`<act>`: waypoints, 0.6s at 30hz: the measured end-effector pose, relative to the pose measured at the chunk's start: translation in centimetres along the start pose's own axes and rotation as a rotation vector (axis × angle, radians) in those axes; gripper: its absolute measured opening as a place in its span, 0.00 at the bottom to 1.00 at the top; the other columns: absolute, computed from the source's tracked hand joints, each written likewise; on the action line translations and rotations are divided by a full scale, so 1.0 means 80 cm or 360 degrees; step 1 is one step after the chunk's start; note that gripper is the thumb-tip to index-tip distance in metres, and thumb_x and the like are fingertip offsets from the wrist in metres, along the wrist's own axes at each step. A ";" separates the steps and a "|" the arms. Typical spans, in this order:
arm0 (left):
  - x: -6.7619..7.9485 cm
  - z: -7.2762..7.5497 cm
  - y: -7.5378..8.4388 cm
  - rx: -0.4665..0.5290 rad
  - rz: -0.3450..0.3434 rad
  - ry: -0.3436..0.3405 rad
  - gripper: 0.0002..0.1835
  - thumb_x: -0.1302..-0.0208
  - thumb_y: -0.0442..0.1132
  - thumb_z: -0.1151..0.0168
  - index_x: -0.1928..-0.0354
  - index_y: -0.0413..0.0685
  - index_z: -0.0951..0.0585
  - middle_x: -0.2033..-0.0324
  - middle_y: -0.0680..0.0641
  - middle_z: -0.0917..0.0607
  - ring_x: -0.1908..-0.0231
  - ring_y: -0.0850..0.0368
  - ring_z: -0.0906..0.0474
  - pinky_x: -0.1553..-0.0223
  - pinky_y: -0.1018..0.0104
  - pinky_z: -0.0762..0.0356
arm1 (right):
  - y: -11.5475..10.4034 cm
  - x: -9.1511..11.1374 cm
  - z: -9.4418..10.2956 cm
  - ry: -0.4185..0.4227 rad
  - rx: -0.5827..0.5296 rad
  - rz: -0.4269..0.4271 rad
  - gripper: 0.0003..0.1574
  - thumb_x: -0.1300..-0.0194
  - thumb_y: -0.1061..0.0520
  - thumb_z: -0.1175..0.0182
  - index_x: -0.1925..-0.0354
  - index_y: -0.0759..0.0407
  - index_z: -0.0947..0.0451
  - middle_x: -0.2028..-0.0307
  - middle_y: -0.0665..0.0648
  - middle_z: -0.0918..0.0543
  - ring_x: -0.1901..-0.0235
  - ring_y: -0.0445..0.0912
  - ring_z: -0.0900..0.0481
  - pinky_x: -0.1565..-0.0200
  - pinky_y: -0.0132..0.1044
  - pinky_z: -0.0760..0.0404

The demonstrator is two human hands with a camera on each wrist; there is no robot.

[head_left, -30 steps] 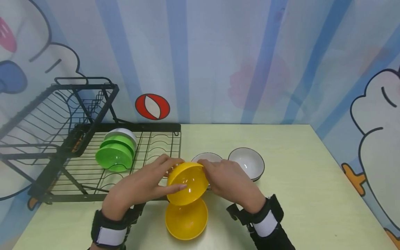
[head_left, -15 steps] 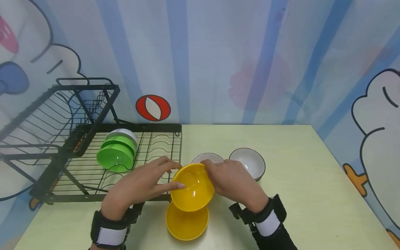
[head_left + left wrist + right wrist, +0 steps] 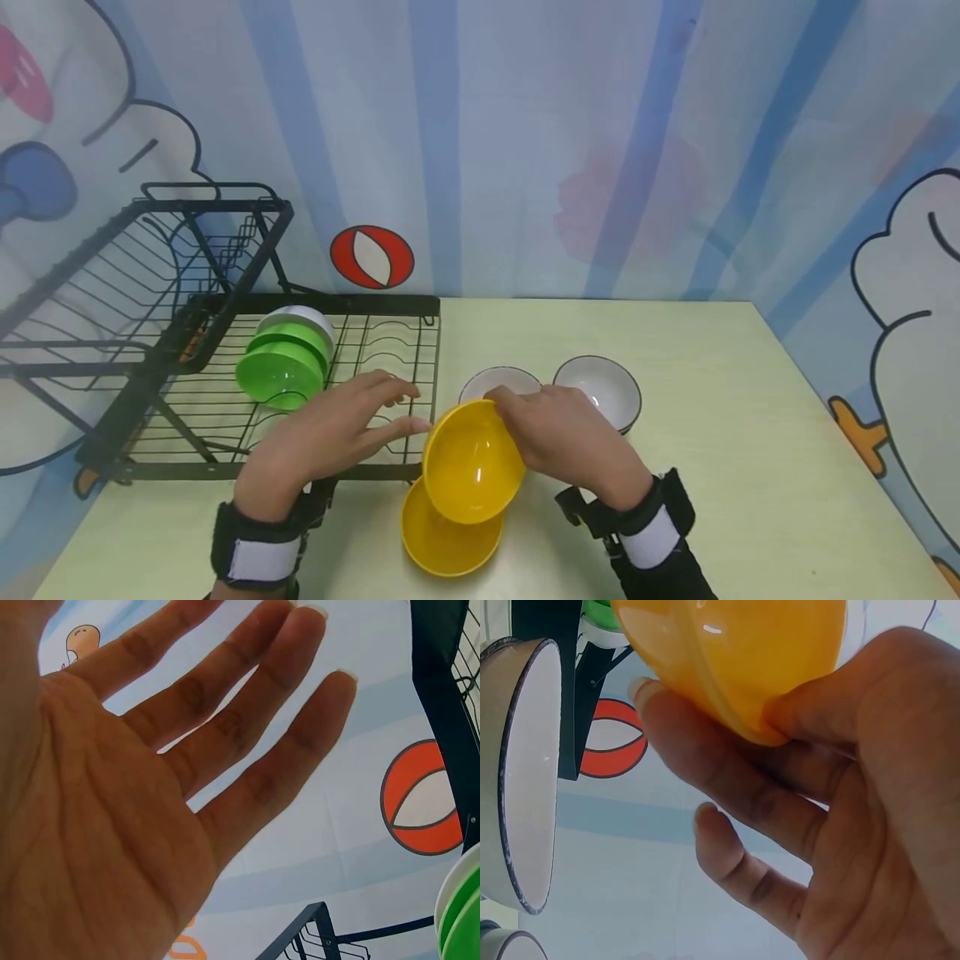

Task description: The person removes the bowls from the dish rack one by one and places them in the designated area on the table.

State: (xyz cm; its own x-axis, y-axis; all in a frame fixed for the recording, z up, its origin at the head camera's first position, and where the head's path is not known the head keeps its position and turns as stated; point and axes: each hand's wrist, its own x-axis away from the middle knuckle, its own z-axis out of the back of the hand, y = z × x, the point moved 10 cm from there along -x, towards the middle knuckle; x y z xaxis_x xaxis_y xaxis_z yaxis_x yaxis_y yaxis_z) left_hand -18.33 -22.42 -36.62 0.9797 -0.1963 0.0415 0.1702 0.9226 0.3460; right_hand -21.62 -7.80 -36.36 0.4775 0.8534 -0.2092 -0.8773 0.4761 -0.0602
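Nearest, one yellow bowl (image 3: 446, 546) is set on the pale surface (image 3: 750, 458). Above it a second, the held bowl (image 3: 474, 462), is tilted and overlaps it in the head view; whether the two touch cannot be told. The held bowl's rim is pinched between thumb and fingers of the right hand (image 3: 570, 437). The left hand (image 3: 322, 433) is held just beside it, fingers straight and spread, nothing gripped.

With only one side of the rim pinched, a firm grip and a slow, level turn would seem best, with the lower bowl cleared before any sideways move.

Beyond, two white bowls, one left (image 3: 501, 381) and one right (image 3: 603, 392), are seen; more may be nested under the right one. To the left, on one black rack (image 3: 360, 305), two green bowls (image 3: 279, 375) are leaned in a row with one white-rimmed bowl (image 3: 300, 314) behind. Farthest, one printed backdrop (image 3: 495, 167) is hung.
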 end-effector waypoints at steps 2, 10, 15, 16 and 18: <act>0.000 0.000 -0.004 -0.0008 0.0021 -0.0003 0.41 0.43 0.75 0.60 0.41 0.53 0.26 0.43 0.45 0.24 0.46 0.48 0.29 0.47 0.43 0.26 | -0.002 0.000 0.000 -0.0009 -0.0010 0.0010 0.11 0.36 0.58 0.46 0.54 0.52 0.27 0.83 0.44 0.30 0.87 0.41 0.36 0.84 0.28 0.31; 0.004 0.005 -0.017 -0.0011 0.0086 0.0013 0.42 0.44 0.75 0.60 0.40 0.51 0.27 0.45 0.44 0.23 0.47 0.47 0.28 0.48 0.43 0.25 | -0.011 -0.001 -0.006 -0.0104 -0.0115 0.0070 0.13 0.34 0.57 0.49 0.51 0.51 0.26 0.78 0.43 0.23 0.85 0.41 0.34 0.81 0.30 0.28; 0.005 0.008 -0.026 -0.0006 0.0107 0.0042 0.42 0.43 0.75 0.60 0.40 0.50 0.27 0.41 0.41 0.27 0.44 0.44 0.31 0.47 0.39 0.28 | -0.016 -0.002 -0.011 -0.0146 -0.0153 0.0105 0.13 0.33 0.58 0.49 0.51 0.52 0.25 0.77 0.44 0.21 0.85 0.41 0.34 0.81 0.29 0.28; 0.005 0.008 -0.027 -0.0009 0.0111 0.0048 0.42 0.43 0.75 0.61 0.40 0.51 0.27 0.40 0.41 0.27 0.44 0.44 0.31 0.47 0.38 0.28 | -0.016 -0.002 -0.012 -0.0153 -0.0158 0.0103 0.13 0.33 0.57 0.49 0.51 0.52 0.25 0.77 0.44 0.21 0.85 0.41 0.34 0.81 0.29 0.28; 0.005 0.009 -0.030 -0.0006 0.0115 0.0052 0.42 0.43 0.75 0.60 0.40 0.51 0.27 0.39 0.41 0.28 0.43 0.44 0.32 0.47 0.37 0.29 | -0.016 -0.002 -0.013 -0.0161 -0.0164 0.0097 0.12 0.32 0.56 0.49 0.52 0.52 0.25 0.76 0.44 0.20 0.85 0.41 0.33 0.81 0.29 0.28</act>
State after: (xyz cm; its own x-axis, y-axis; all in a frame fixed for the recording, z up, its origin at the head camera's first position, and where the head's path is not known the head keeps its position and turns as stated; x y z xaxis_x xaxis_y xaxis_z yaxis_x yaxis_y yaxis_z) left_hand -18.37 -24.91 -36.78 0.9924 -0.1181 0.0355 0.0991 0.9353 0.3398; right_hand -20.68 -8.78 -37.29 0.4211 0.8995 -0.1165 -0.9026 0.4030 -0.1515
